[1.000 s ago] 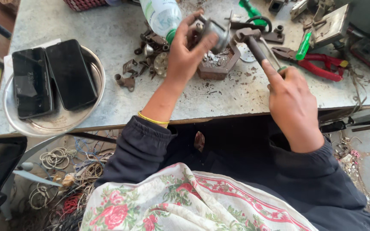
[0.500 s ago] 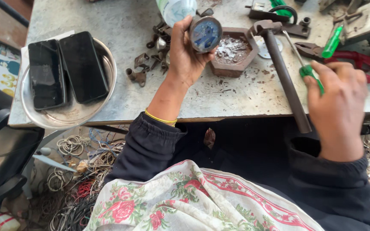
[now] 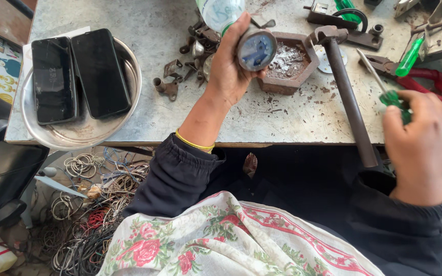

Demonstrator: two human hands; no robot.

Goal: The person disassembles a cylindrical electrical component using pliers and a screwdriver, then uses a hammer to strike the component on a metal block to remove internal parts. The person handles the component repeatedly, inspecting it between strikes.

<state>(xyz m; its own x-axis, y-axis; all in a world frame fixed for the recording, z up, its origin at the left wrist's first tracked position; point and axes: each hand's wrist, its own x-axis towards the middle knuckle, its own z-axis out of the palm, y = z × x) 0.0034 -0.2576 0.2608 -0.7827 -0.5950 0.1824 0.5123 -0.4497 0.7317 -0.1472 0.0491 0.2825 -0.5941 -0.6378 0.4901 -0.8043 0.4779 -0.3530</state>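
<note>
over the counter [image 3: 282,122], my left hand [image 3: 228,71] grips a round metal cylinder [image 3: 256,49], its flat face toward me. my right hand [image 3: 418,135], well apart to the right, clutches a green-handled screwdriver [image 3: 387,87] whose tip points up-left.

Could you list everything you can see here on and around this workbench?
Round metal part: one, grey with a bluish face, in the left hand.
Screwdriver: one, green handle, in the right hand.
Hammer: one, rusty, lying on the bench, handle over the edge.
Hexagonal block: one, rusty brown, bench centre.
Phones: two, black, on a steel plate.
Small metal pieces: several, dark, beside the plate.
Pliers: one, red handles, right.
Wire coils: many, on the floor.
Left hand; right hand.
</note>
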